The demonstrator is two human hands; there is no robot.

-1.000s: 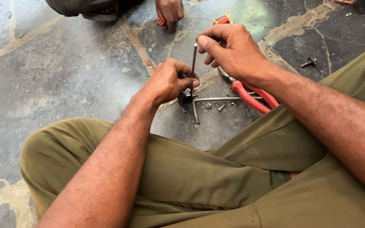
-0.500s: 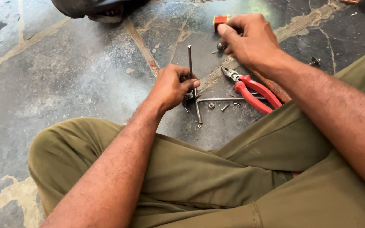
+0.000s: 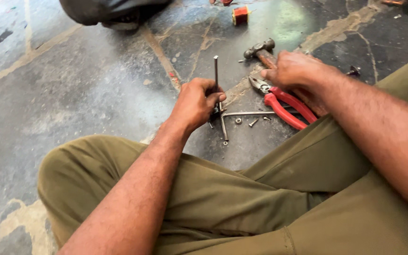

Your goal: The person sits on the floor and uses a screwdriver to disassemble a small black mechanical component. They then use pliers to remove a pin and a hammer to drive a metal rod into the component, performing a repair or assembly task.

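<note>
Okay, my left hand (image 3: 195, 103) clamped around thin metal rod (image 3: 216, 78), rod upright on stone floor (image 3: 95, 94), sticking up above fist. Just below grip: two more rods (image 3: 242, 114) flat on floor, small screws (image 3: 253, 122) beside. My right hand (image 3: 294, 71) closed over hammer (image 3: 260, 51) handle, head poking out beyond fingers. Red pliers (image 3: 284, 101) just under right hand, touching floor.

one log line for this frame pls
left hand: holds metal rod upright | right hand: on hammer handle | red pliers: on floor
</note>
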